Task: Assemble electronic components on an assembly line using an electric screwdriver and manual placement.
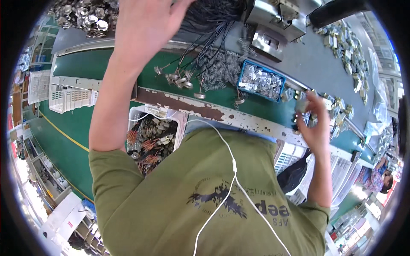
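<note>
My left hand [147,27] reaches over the bench at the upper left, its thumb out to the side; the other fingers run past the upper edge. It is nearest to a heap of shiny round metal parts [92,17] and a bundle of black wires [213,19]. My right hand [317,121] is curled, thumb and forefinger bent toward each other over small metal parts [337,113] at the bench's front. A small greyish thing shows at its fingertips, too blurred to name. Left of it stands a blue tray [241,81] filled with small silvery pieces.
Metal coil springs [220,68] lie beside wires with round metal ends [181,80]. A steel machine [273,30] stands behind the tray. More metal parts [350,55] spread at the far right. A white crate [178,128] of parts sits below the chipped bench edge [183,103].
</note>
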Demonstrator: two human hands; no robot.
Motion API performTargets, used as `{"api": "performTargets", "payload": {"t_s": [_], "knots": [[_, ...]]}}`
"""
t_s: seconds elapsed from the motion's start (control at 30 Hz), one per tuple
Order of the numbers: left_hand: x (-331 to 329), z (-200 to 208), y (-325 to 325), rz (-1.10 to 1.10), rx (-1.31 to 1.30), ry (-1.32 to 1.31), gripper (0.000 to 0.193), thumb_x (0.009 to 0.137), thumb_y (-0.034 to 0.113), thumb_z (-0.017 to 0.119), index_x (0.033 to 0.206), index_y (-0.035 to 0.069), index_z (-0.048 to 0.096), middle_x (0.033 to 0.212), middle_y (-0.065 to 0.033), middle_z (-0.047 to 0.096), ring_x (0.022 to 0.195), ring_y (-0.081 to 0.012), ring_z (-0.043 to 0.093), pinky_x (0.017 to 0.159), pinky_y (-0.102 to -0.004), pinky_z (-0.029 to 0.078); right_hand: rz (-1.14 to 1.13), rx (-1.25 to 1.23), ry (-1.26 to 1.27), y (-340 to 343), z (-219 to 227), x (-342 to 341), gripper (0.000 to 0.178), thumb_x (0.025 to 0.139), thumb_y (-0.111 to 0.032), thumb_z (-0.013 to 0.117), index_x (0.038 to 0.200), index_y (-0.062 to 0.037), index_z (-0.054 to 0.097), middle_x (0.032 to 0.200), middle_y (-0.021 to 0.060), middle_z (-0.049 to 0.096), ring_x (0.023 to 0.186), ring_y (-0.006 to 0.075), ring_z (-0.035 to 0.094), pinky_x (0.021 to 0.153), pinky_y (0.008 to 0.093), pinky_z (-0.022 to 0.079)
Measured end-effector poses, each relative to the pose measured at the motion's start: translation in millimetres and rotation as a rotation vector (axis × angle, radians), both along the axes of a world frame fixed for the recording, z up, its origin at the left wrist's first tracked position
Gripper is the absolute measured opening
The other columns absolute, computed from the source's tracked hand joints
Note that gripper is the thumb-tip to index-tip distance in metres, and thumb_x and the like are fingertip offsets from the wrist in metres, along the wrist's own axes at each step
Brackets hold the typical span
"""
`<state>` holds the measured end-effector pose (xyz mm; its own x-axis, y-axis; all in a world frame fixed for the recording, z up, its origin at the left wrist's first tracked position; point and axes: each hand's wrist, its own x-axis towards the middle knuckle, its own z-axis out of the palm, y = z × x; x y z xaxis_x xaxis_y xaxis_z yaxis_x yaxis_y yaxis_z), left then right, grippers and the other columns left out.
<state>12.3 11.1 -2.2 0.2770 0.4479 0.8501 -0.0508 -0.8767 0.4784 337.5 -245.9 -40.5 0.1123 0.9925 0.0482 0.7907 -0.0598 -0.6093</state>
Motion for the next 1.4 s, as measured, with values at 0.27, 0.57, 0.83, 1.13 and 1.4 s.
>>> {"api": "performTargets", "payload": {"t_s": [0.27,0.57,0.83,1.13,1.4], "knots": [[27,-38,-85,-0.342,0.122,0.921,0.005,0.077,0.013,0.069,0.082,0.011,0.067,0.081,-0.0044,0.061,0.087,-0.0231,0.065,0.079,-0.0375,0.05,-0.015,0.154,0.352,36,-13,-1,0.036,0.089,0.011,0.069,0.121,-0.001,0.057,0.131,0.0142,0.061,0.121,0.0207,0.059,0.105,0.0337,0.047],[35,-81,-117,-0.243,0.258,1.053,0.004,0.074,0.015,0.067,0.072,0.013,0.065,0.086,-0.0022,0.056,0.088,-0.0195,0.059,0.076,-0.0341,0.047,0.011,0.369,0.311,39,-27,-11,0.051,0.087,0.008,0.078,0.128,-0.0039,0.05,0.132,0.0168,0.067,0.124,0.0219,0.062,0.106,0.034,0.044],[39,-38,-109,-0.371,0.049,0.998,0.018,0.081,0.009,0.07,0.099,0.01,0.068,0.103,-0.0055,0.065,0.097,-0.0225,0.063,0.081,-0.036,0.048,0.068,0.472,0.199,59,-13,-1,0.035,0.084,0.011,0.074,0.112,-0.0033,0.059,0.12,0.0152,0.066,0.111,0.0227,0.066,0.096,0.034,0.052],[45,-23,-37,-0.136,-0.155,0.878,0.02,0.091,0.013,0.071,0.11,0.007,0.067,0.098,-0.0083,0.067,0.093,-0.0304,0.068,0.079,-0.0403,0.056,0.225,0.188,-0.207,133,9,-17,0.038,0.085,-0.007,0.077,0.122,-0.0068,0.067,0.126,0.011,0.068,0.088,0.0321,0.071,0.08,0.0403,0.056],[45,-28,-15,-0.048,-0.271,0.816,0.013,0.097,0.014,0.064,0.108,0.008,0.063,0.097,-0.0106,0.069,0.092,-0.0313,0.069,0.079,-0.0413,0.055,0.196,0.274,-0.227,156,-12,-25,0.027,0.089,-0.017,0.077,0.115,-0.013,0.07,0.095,0.0084,0.075,0.074,0.0317,0.071,0.066,0.039,0.055]]}}
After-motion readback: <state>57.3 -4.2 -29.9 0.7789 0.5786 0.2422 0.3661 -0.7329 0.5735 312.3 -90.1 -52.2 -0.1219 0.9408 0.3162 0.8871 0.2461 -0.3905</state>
